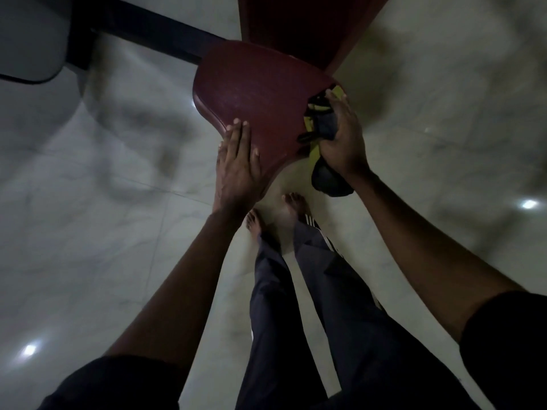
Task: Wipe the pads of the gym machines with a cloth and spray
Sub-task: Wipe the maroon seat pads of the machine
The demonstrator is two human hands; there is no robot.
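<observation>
— Where's the cloth, and how will it handle?

— The cloth (324,127) is wadded in my right grip (343,134), fingers curled round it, at the 3 o'clock edge of the maroon seat pad (260,96). It looks soft, light and limp, and a loose tail hangs below my palm toward 6 o'clock. I'd hold it by the bunched middle so the ends don't drag.

— And the pad itself?

— It looks like a firm cushion with a smooth skin, probably slick once wet. My left grip (236,170) lies flat on its 7 o'clock edge, fingers straight, clasping nothing. I'd say it's steadying the pad.

— Any spray bottle or other container?

— None in view. It's too dim to tell whether the pad is wet.

— What's around it?

— The back pad (302,22) is at 12 o'clock and a black frame bar (142,28) runs toward 10. The pale tiled floor (103,217) is underneath.
</observation>
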